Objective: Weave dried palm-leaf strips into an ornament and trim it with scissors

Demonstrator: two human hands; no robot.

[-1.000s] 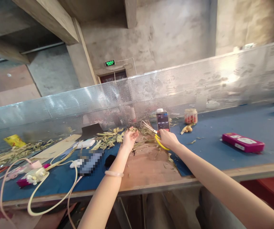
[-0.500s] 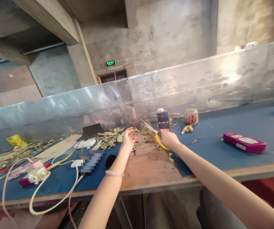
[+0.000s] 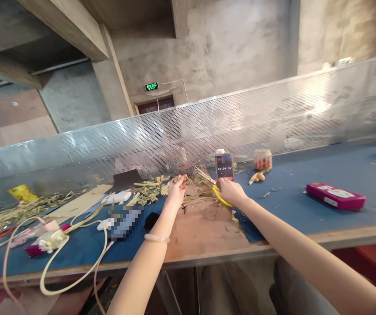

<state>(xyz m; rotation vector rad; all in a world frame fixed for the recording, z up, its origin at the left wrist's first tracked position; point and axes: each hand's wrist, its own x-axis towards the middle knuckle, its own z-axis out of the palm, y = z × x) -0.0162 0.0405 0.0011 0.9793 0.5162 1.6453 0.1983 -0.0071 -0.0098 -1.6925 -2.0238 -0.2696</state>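
My right hand (image 3: 230,191) grips a pair of scissors (image 3: 205,176) by the yellow handles. The blades point up and to the left, slightly apart, with nothing clearly between them. Left of them, my left hand (image 3: 175,192) has its fingers closed, pinching what looks like a small dried plant piece (image 3: 176,179); most of it is hidden by the fingers. A heap of dry, pale-green plant pieces (image 3: 151,189) lies just left of that hand. Under both hands is a brown board (image 3: 204,232) strewn with thin stalks and scraps.
Behind the scissors stands a phone (image 3: 224,168) showing a timer. A jar (image 3: 262,159) and a magenta box (image 3: 335,196) are on the right. Cables (image 3: 106,245), a white power strip (image 3: 118,197) and more dried stalks (image 3: 20,211) lie left. A perforated metal screen (image 3: 240,118) borders the table's back.
My left hand has turned slightly, and its fingers have drawn closer together. My right hand and the scissors stay in nearly the same place.
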